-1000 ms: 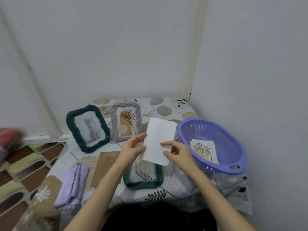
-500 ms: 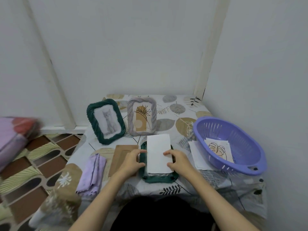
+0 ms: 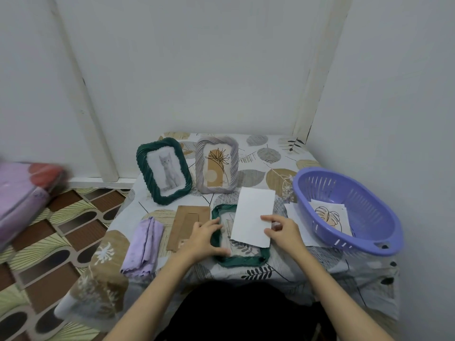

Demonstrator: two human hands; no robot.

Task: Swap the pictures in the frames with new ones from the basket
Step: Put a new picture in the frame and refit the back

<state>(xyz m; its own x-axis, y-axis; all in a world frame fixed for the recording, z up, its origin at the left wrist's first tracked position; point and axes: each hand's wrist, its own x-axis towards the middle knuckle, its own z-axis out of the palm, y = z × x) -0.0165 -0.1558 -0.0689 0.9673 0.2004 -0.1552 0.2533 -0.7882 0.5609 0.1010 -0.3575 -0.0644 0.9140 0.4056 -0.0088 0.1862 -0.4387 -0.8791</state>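
right hand (image 3: 283,230) on blank paper (image 3: 253,215), maybe unprinted

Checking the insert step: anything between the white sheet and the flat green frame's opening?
Nothing visible. The right hand holds the white sheet over the flat green frame; the left hand rests on its left edge, beside the opening.

A pink bundle (image 3: 23,200) at nine o'clock is blurring and running off the picture's edge. The white sheet (image 3: 253,216) is showing only its blank side and covering the right of the flat green frame (image 3: 240,259). A loose paper (image 3: 296,223) is lying half hidden behind the basket (image 3: 364,244) at three o'clock.
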